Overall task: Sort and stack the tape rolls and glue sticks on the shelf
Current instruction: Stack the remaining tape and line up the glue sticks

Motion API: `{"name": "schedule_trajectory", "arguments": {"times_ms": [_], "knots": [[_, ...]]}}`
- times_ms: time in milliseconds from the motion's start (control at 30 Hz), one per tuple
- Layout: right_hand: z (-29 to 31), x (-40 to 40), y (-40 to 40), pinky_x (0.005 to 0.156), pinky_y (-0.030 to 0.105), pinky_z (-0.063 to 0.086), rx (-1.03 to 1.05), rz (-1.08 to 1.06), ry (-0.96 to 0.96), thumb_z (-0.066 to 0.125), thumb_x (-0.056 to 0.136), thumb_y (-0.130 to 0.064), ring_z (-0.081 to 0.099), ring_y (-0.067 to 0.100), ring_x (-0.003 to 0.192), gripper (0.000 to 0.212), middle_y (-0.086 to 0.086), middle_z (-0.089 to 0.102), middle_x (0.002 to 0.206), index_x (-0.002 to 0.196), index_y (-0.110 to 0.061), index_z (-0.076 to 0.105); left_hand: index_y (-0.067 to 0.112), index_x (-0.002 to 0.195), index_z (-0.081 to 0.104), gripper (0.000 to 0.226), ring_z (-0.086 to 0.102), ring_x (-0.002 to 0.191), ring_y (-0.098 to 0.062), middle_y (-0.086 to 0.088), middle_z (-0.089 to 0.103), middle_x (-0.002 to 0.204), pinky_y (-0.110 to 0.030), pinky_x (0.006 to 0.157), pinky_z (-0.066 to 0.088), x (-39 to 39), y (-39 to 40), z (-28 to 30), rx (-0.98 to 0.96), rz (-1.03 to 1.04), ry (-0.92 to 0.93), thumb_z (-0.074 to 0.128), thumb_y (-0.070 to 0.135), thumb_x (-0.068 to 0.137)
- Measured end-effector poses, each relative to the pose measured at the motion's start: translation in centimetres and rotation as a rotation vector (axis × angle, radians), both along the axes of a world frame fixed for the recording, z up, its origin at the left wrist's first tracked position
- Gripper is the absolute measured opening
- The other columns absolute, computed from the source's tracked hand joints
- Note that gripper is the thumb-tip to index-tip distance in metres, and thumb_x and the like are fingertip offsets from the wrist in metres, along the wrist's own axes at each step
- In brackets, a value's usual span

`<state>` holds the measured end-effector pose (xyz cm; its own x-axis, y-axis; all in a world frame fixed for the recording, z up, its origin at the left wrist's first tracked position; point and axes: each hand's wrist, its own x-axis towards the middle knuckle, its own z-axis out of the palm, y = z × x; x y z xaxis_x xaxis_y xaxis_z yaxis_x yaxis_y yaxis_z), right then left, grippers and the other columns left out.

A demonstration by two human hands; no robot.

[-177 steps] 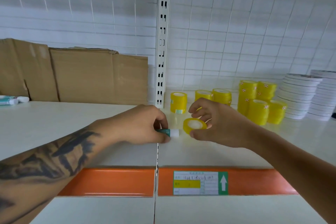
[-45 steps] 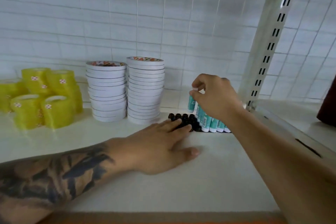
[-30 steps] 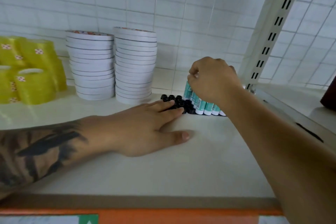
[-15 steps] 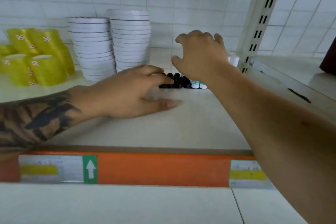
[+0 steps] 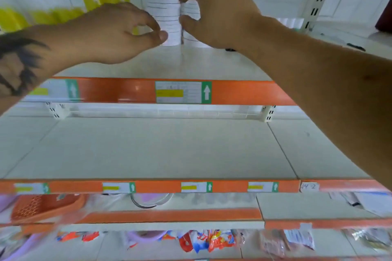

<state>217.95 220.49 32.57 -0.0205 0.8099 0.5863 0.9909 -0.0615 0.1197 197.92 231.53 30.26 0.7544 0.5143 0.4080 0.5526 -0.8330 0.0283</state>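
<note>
Leaving the glue sticks, I now have both hands at the two white tape stacks: left hand [image 5: 118, 34] curled beside the left stack [image 5: 164, 6], right hand [image 5: 214, 12] half-open around the right stack [image 5: 192, 9]; whether either grips, I cannot tell. Squaring them looks next.

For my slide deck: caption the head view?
Both hands, left hand and right hand, reach toward two white tape stacks on the upper shelf.

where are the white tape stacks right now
In the head view the two white tape stacks stand side by side at the top centre on the upper shelf, right of the yellow tape rolls and partly behind both hands.
</note>
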Motion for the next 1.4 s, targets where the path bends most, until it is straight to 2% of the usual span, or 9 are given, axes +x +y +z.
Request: {"name": "schedule_trajectory", "arguments": {"times_ms": [100,333,633,733,833,1000,1133,1267,1400], "knots": [[0.0,-6.9,1.2,0.102,0.043,0.046,-0.043,0.003,0.004,0.050,0.095,-0.055,0.053,0.031,0.127,0.054,0.009,0.058,0.135,0.142,-0.029,0.055,0.035,0.133,0.061,0.075,0.048,0.133,-0.030,-0.008,0.057,0.141,-0.042,0.109,0.038,-7.0,1.2,0.0,0.011,0.025,-0.015,0.031,0.086,0.087],[-1.4,-23.9,7.2,0.107,0.046,0.044,-0.153,0.036,0.107,0.052,0.094,-0.061,0.047,0.032,0.135,0.058,0.009,0.053,0.143,0.146,-0.036,0.049,0.040,0.139,0.054,0.073,0.053,0.126,-0.031,-0.006,0.055,0.140,-0.043,0.109,0.043,-26.0,5.5,-0.3,-0.026,0.209,0.015,0.039,0.086,0.085],[-2.1,-40.3,16.8,0.110,0.049,0.042,-0.260,0.135,0.113,0.046,0.092,-0.071,0.048,0.033,0.136,0.063,0.008,0.050,0.148,0.148,-0.042,0.045,0.042,0.147,0.045,0.115,0.044,0.142,-0.025,0.002,0.047,0.156,-0.051,0.117,0.035,-47.1,11.6,-1.1,-0.073,0.449,0.102,0.004,0.106,0.060],[-2.2,-45.2,20.9,0.113,0.048,0.040,-0.313,0.202,0.126,0.043,0.089,-0.078,0.047,0.030,0.138,0.070,0.005,0.047,0.152,0.150,-0.044,0.040,0.044,0.148,0.044,0.095,0.041,0.144,-0.022,0.004,0.043,0.158,-0.049,0.118,0.033,-53.3,13.6,-2.2,-0.140,0.570,0.031,0.019,0.098,0.073],[-2.2,-50.2,24.7,0.118,0.046,0.033,-0.452,0.243,0.107,0.041,0.088,-0.081,0.036,0.026,0.146,0.075,0.002,0.035,0.161,0.154,-0.047,0.030,0.040,0.149,0.044,0.075,0.038,0.145,-0.026,0.000,0.039,0.160,-0.047,0.118,0.033,-59.6,15.4,-2.6,-0.199,0.685,-0.019,0.032,0.083,0.089],[-1.0,-58.0,30.8,0.120,0.037,0.028,-0.670,0.321,0.023,0.039,0.091,-0.079,0.031,0.022,0.149,0.075,-0.004,0.029,0.165,0.157,-0.045,0.027,0.034,0.135,0.056,0.057,0.050,0.135,-0.027,-0.001,0.053,0.147,-0.047,0.111,0.041,-68.4,17.4,-2.8,-0.167,0.796,-0.009,0.037,0.071,0.096],[0.3,-63.5,36.8,0.117,0.037,0.031,-0.700,0.362,-0.040,0.039,0.091,-0.079,0.036,0.022,0.145,0.074,-0.005,0.036,0.162,0.154,-0.040,0.036,0.047,0.140,0.049,0.053,0.050,0.135,-0.024,0.004,0.048,0.152,-0.046,0.113,0.039,-73.5,21.6,-1.8,-0.191,0.899,0.023,0.038,0.073,0.095],[1.3,-67.9,42.4,0.115,0.038,0.035,-0.705,0.425,-0.067,0.043,0.093,-0.076,0.043,0.021,0.140,0.069,-0.003,0.042,0.157,0.150,-0.037,0.044,0.046,0.138,0.052,0.056,0.053,0.130,-0.023,0.006,0.052,0.145,-0.043,0.112,0.039,-77.2,26.7,-0.8,-0.234,0.966,0.044,0.037,0.075,0.093],[0.9,-71.7,47.8,0.108,0.039,0.043,-0.637,0.477,-0.067,0.048,0.091,-0.074,0.051,0.020,0.126,0.064,-0.003,0.052,0.145,0.144,-0.039,0.049,0.044,0.133,0.056,0.051,0.059,0.118,-0.022,0.007,0.059,0.133,-0.041,0.104,0.047,-80.4,32.0,-1.0,-0.260,0.980,-0.034,0.050,0.072,0.091]]}}
